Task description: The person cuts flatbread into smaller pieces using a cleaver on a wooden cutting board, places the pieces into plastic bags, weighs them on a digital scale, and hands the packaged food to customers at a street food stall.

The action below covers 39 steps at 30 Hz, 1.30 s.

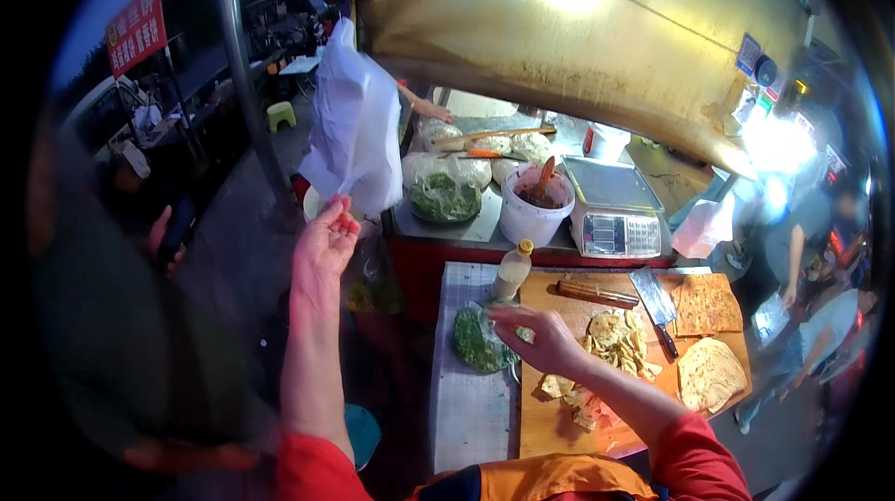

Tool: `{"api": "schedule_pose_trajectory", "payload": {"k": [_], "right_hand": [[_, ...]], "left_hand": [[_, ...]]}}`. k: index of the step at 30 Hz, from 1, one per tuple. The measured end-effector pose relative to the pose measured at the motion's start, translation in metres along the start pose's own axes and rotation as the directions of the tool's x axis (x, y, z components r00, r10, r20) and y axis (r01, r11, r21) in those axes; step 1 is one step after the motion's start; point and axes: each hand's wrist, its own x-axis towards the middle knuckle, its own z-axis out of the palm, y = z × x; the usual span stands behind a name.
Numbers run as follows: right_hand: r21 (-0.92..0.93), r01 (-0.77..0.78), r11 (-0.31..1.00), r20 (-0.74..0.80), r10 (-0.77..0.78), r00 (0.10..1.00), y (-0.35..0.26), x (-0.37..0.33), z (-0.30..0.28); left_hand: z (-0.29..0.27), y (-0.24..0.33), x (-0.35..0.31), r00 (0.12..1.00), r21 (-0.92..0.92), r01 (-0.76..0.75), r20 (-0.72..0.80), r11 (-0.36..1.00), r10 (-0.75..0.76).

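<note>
My left hand [328,233] is raised on the left, fingertips pinched on the lower edge of a thin white plastic bag [352,123], which billows upward above it. My right hand [541,341] reaches over the left edge of the wooden cutting board [550,440], fingers stretched leftward with the thumb apart. Beneath its fingertips is a bowl of chopped greens [474,343], partly hidden. A bottle with a yellow cap [512,270] stands just behind. On the board lie cut pieces of flatbread [615,341], a rolling pin [597,293], a cleaver [654,301], a round flatbread [711,375] and a browned square flatbread [707,303].
Behind the board stand a digital scale [615,212], a white bucket of dark sauce [536,217] and bagged greens [446,195]. A large metal hood [559,44] hangs overhead. Another person's hand [432,110] rests near dough at the back. People stand at right and left.
</note>
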Motion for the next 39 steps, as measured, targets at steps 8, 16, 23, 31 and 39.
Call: {"api": "schedule_pose_trajectory", "payload": {"k": [8,16,23,31,39], "right_hand": [[0.164,-0.208,0.964,-0.353,0.254,0.9,-0.045,0.202,0.072],[0.442,-0.166,0.881,-0.418,0.367,0.831,-0.089,0.239,0.118],[0.316,-0.19,0.929,-0.482,0.33,0.812,-0.079,0.217,0.129],[0.504,-0.232,0.832,-0.323,0.431,0.843,-0.039,0.088,0.106],[0.347,-0.545,0.763,0.068,0.559,0.826,0.011,-0.129,0.034]], "left_hand": [[0.011,0.011,-0.019,0.998,0.036,0.008,0.065,0.999,-0.01],[-0.037,-0.024,0.009,0.985,0.065,-0.065,0.161,0.996,0.054],[-0.043,-0.067,-0.004,0.893,0.032,-0.02,0.45,0.999,0.003],[-0.05,-0.158,-0.138,0.885,0.201,0.044,0.447,0.979,-0.132],[-0.086,-0.228,-0.182,0.808,-0.025,0.355,0.511,0.935,-0.293]]}}
